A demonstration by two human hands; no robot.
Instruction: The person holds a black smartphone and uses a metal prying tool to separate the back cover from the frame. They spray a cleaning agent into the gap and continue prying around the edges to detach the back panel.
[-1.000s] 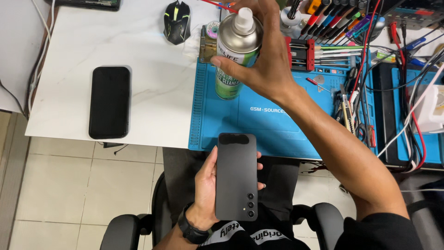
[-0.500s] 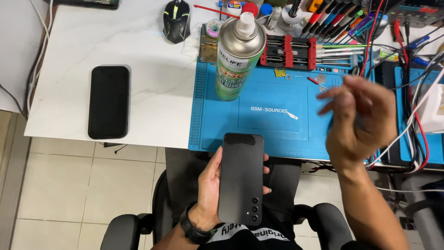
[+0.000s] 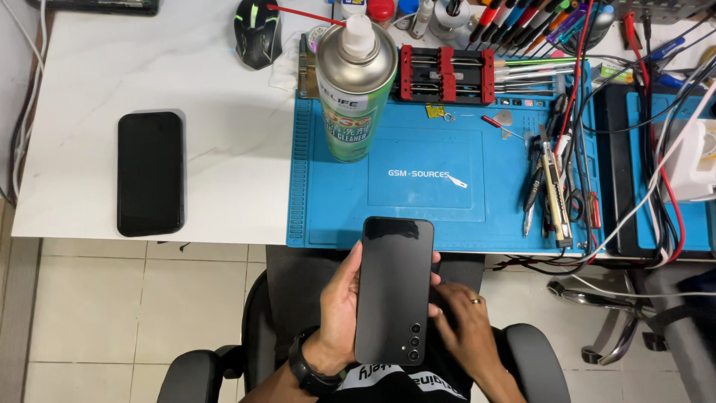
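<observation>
White desk (image 3: 224, 89) ran ahead of me, with a blue work mat (image 3: 447, 216) laid over its right half and tiled floor showing below the edge. On the mat stood a green spray can (image 3: 355, 93) with its red straw, upright near the back left corner, and behind it a red clamp jig (image 3: 446, 73). Hand tools (image 3: 552, 186) lay along the mat's right side among cables. A second black phone (image 3: 151, 172) lay flat on the bare desk, well apart to the left.

I held a black phone (image 3: 394, 291) over my lap, just short of the desk edge, back side up with its camera lenses nearest me. My left hand (image 3: 339, 310) was wrapped around its left edge, gripping it. My right hand (image 3: 462, 325) rested loosely open beside the lower right edge, fingertips touching it, holding nothing.

I judged this to be the inspection stage, the back cover still on. Working that cover called for a steady left grip.
</observation>
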